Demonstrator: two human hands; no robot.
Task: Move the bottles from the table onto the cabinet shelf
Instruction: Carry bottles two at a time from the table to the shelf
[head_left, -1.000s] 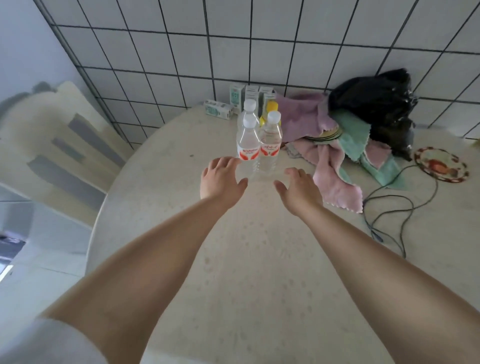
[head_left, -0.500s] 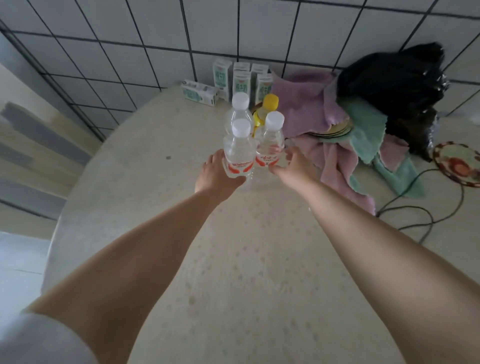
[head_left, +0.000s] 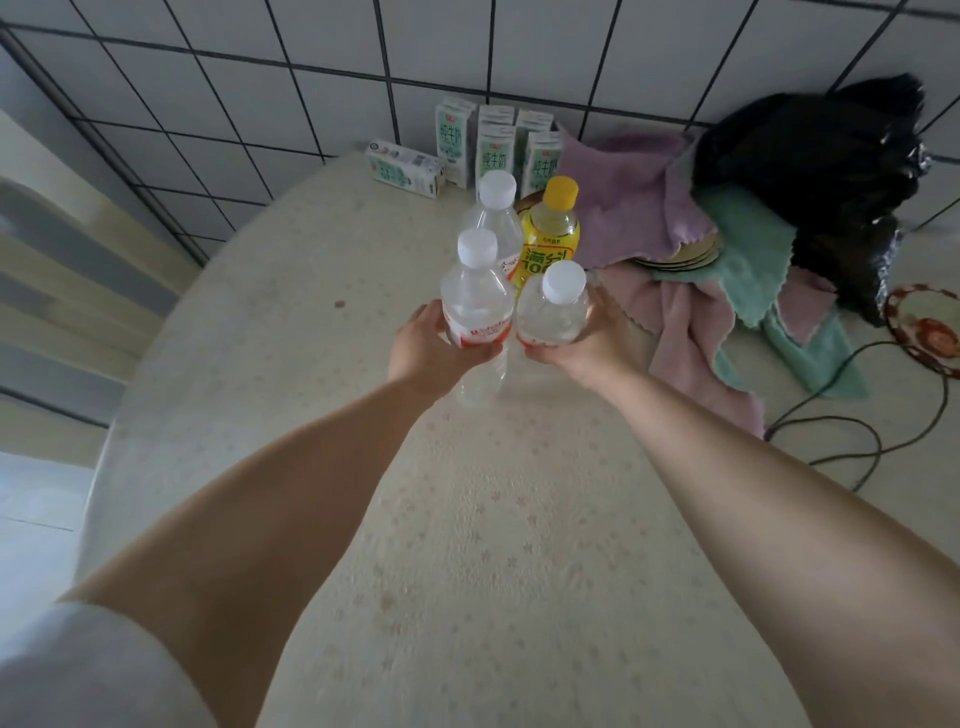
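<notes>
My left hand (head_left: 423, 345) grips a clear water bottle (head_left: 475, 299) with a white cap and a red label. My right hand (head_left: 582, 345) grips a second clear water bottle (head_left: 553, 309) of the same kind, tilted toward me. The two held bottles are side by side above the round beige table (head_left: 467, 519). Behind them on the table stand a third clear bottle (head_left: 496, 213) with a white cap and a yellow juice bottle (head_left: 550, 234) with a yellow cap. No cabinet shelf is in view.
Several green-and-white milk cartons (head_left: 493, 150) line the tiled wall, one lying down (head_left: 405, 169). Pink, purple and green cloths (head_left: 691, 291) cover plates on the right, with a black bag (head_left: 821, 171), a patterned dish (head_left: 930, 332) and a dark cable (head_left: 852, 431).
Both hands have closed round the two front bottles and lifted them toward me. The camera has moved closer to the table.
</notes>
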